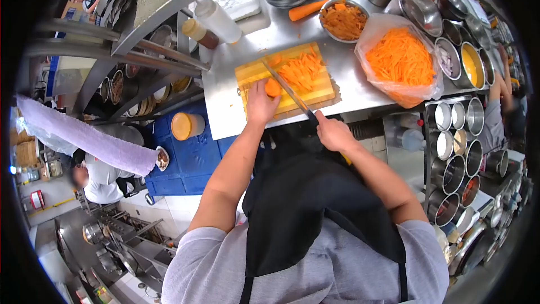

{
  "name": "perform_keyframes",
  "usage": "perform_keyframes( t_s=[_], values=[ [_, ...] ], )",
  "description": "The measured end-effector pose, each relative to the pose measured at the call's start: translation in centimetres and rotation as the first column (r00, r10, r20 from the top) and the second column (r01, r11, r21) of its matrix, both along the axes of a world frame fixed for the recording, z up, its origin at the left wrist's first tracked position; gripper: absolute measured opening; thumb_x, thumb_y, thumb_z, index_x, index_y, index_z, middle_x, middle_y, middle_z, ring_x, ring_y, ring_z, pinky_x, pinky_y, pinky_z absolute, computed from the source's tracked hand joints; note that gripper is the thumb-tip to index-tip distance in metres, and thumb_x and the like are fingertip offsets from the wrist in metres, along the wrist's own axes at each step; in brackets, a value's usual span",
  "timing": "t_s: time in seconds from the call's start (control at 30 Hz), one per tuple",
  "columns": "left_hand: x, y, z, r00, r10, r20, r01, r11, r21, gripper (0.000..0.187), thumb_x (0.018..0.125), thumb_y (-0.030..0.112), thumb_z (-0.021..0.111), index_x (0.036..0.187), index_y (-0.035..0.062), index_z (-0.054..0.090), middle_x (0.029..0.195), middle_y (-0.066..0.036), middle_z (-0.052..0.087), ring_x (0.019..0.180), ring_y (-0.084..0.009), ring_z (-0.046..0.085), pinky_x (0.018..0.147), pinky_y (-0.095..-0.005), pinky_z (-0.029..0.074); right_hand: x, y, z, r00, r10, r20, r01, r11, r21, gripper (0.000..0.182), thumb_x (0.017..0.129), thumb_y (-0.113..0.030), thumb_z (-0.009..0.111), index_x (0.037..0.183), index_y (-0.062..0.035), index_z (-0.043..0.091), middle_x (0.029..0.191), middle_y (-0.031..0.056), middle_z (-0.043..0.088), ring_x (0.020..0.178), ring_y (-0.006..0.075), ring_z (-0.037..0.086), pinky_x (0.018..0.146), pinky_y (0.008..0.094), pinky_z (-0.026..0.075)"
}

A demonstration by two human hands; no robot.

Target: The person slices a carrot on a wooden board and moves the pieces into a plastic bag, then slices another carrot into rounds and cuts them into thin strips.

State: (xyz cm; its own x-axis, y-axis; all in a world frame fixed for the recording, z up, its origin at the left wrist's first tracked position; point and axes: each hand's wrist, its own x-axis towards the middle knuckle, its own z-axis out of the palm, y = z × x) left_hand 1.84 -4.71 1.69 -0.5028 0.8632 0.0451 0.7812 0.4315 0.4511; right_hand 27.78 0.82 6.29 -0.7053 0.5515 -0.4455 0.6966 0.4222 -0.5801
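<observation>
My left grip [261,103]: pinching carrot [273,88] against cutting board [246,74], steadying it; my right grip [334,134]: clasping knife [290,92], guiding its blade alongside

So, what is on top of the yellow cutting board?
Orange strips, a larger orange piece held by the left hand, and the knife blade. The board under the strips is hidden.

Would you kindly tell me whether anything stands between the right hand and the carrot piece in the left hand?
Only the knife, held in the right hand, comes between it and the carrot piece in the left hand; nothing else visible stands there.
</observation>
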Motion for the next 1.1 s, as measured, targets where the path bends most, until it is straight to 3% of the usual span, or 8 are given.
perform_keyframes(
  t_s=[0.1,0.23,0.3,0.43,0.5,0.67,0.83,1.1],
  values=[
    [-0.4,-0.3,0.3,0.998,-0.03,0.052,0.03,1.0,-0.008,0.064,0.077,0.024,0.084,0.132,0.0061,0.056,0.13,-0.016,0.058,0.125,-0.0366,0.054,0.106,-0.0446,0.046,-0.2,-0.1,0.5,0.999,0.015,0.045,-0.015,1.0,0.006,0.033,0.095,-0.015,0.053,0.124,-0.0031,0.045,0.084,0.0268,0.071,0.084,0.0478,0.069,0.076,0.0606,0.052],
    [-1.0,-0.4,1.2,0.998,-0.061,-0.005,0.061,0.994,0.094,0.058,0.078,0.023,0.084,0.127,0.0075,0.06,0.127,-0.017,0.06,0.12,-0.0381,0.057,0.104,-0.0442,0.047,-0.4,0.2,0.4,0.996,0.028,0.085,-0.031,0.999,0.034,0.032,0.094,-0.014,0.053,0.123,-0.0021,0.046,0.084,0.0266,0.071,0.084,0.0471,0.069,0.077,0.0602,0.052],
    [-2.2,-0.5,1.5,0.989,-0.149,-0.02,0.15,0.966,0.211,0.039,0.081,0.016,0.08,0.117,0.0061,0.065,0.124,-0.014,0.062,0.114,-0.0363,0.059,0.099,-0.0429,0.049,-0.7,-0.1,0.7,0.994,0.017,0.106,-0.02,0.999,0.033,0.032,0.094,-0.014,0.053,0.123,-0.0018,0.047,0.084,0.0266,0.071,0.084,0.0468,0.069,0.077,0.06,0.052],
    [-5.3,0.9,0.0,0.952,-0.303,-0.034,0.298,0.9,0.318,0.022,0.084,0.011,0.075,0.104,0.0086,0.069,0.115,-0.009,0.065,0.106,-0.0342,0.059,0.092,-0.0428,0.051,-2.0,-1.0,1.4,0.991,-0.047,0.125,0.04,0.997,0.058,0.027,0.097,-0.017,0.053,0.119,-0.0031,0.044,0.082,0.0269,0.068,0.084,0.0488,0.066,0.074,0.0614,0.049],
    [-5.9,0.9,-1.0,0.878,-0.477,-0.043,0.46,0.815,0.353,0.012,0.084,0.008,0.073,0.095,0.0084,0.069,0.106,-0.007,0.067,0.099,-0.033,0.059,0.088,-0.0422,0.051,-3.3,-1.1,1.8,0.994,-0.08,0.075,0.068,0.985,0.16,0.024,0.098,-0.016,0.053,0.117,-0.0037,0.044,0.081,0.0269,0.068,0.085,0.0487,0.066,0.073,0.061,0.049],
    [-6.8,0.9,-1.6,0.856,-0.515,-0.049,0.49,0.776,0.397,0.011,0.083,0.008,0.072,0.094,0.0088,0.07,0.107,-0.007,0.068,0.098,-0.0311,0.061,0.087,-0.0405,0.052,-7.0,-0.5,3.2,0.996,-0.078,0.045,0.065,0.969,0.239,0.016,0.095,-0.008,0.048,0.11,-0.0028,0.045,0.08,0.0257,0.068,0.084,0.0472,0.067,0.073,0.0588,0.05],
    [-6.9,0.8,-1.5,0.847,-0.529,-0.046,0.501,0.768,0.4,0.012,0.083,0.008,0.072,0.095,0.0089,0.071,0.109,-0.008,0.069,0.1,-0.0304,0.062,0.088,-0.0397,0.051,-8.9,-0.6,3.9,0.986,0.005,0.169,-0.049,0.965,0.256,0.026,0.09,-0.003,0.05,0.116,-0.0016,0.048,0.083,0.0254,0.07,0.085,0.0442,0.069,0.075,0.0565,0.053],
    [-7.0,0.8,-2.1,0.842,-0.539,-0.038,0.499,0.749,0.436,0.013,0.084,0.008,0.072,0.096,0.0087,0.071,0.109,-0.007,0.069,0.098,-0.0299,0.062,0.087,-0.039,0.052,-9.2,-1.2,4.2,0.976,0.005,0.219,-0.056,0.973,0.224,0.028,0.09,-0.003,0.049,0.118,-0.001,0.048,0.086,0.025,0.071,0.087,0.0435,0.07,0.075,0.0554,0.054]
  ],
)
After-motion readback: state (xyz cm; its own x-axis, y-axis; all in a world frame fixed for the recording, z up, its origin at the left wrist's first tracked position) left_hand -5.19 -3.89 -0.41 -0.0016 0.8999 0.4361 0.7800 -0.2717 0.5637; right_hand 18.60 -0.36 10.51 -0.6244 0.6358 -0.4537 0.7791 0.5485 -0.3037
